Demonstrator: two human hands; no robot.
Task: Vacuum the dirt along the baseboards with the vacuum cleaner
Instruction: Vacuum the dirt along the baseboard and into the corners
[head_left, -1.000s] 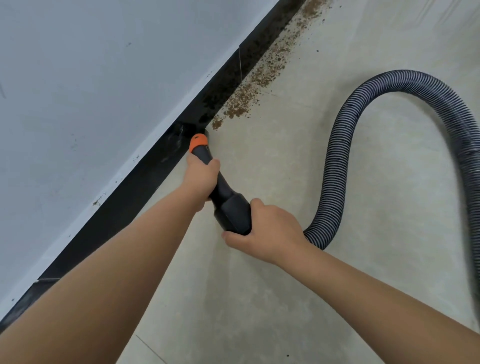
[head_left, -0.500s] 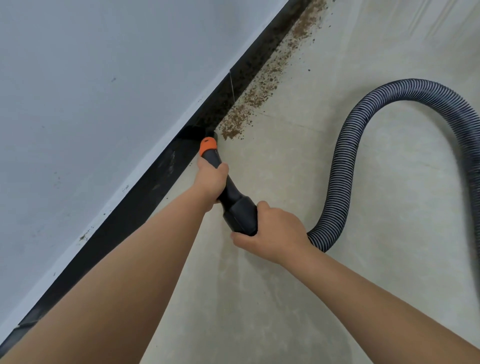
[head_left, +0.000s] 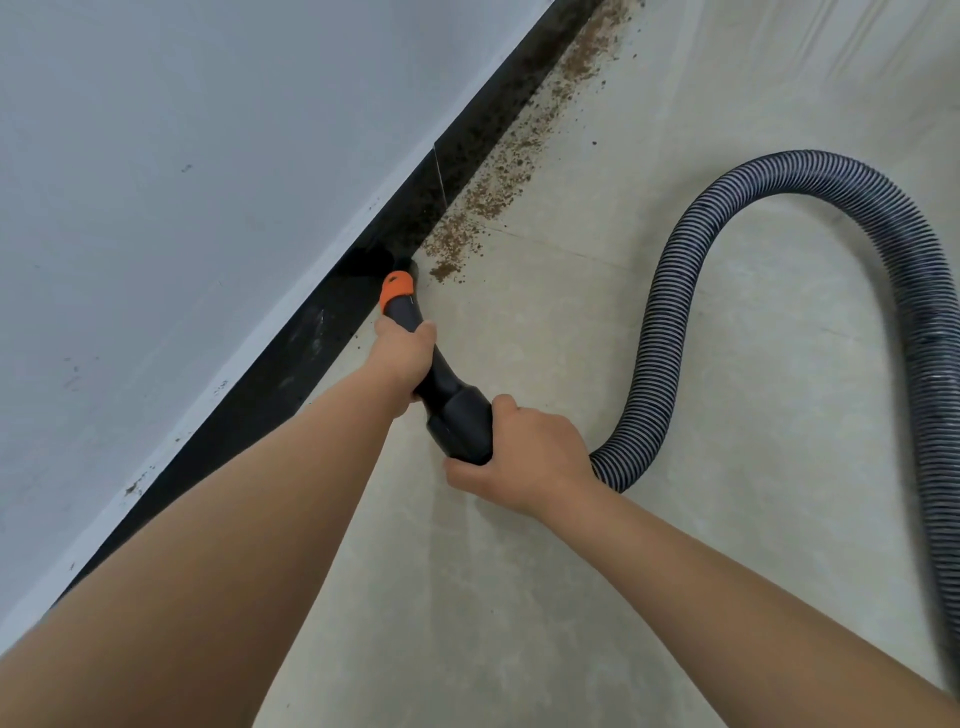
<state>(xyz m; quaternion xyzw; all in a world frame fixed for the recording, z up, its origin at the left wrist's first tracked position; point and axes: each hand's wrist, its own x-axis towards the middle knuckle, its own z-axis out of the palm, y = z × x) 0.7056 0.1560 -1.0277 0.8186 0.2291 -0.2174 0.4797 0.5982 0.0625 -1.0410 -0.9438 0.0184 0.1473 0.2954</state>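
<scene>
Brown dirt (head_left: 498, 182) near the nozzle (head_left: 402, 283) had thinned since a second before, its near edge further along the black baseboard (head_left: 291, 358). Her left hand (head_left: 402, 358) stayed curled round the nozzle tube, the right hand (head_left: 524, 457) gripping the hose (head_left: 670, 312) cuff.

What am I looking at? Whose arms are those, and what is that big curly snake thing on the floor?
The camera sits on a person's head and looks down, so you see that person's own two arms. There is no robot here. The left hand grips the thin black nozzle of a vacuum cleaner, just behind its orange ring. The right hand grips the thicker black part further back. The curly snake is the vacuum's hose; it loops over the pale floor and carries the sucked-up dirt away. The nozzle tip points at the black baseboard, the strip at the bottom of the grey wall. Ahead of the tip lies a trail of brown crumbs, waiting to be sucked up.
</scene>
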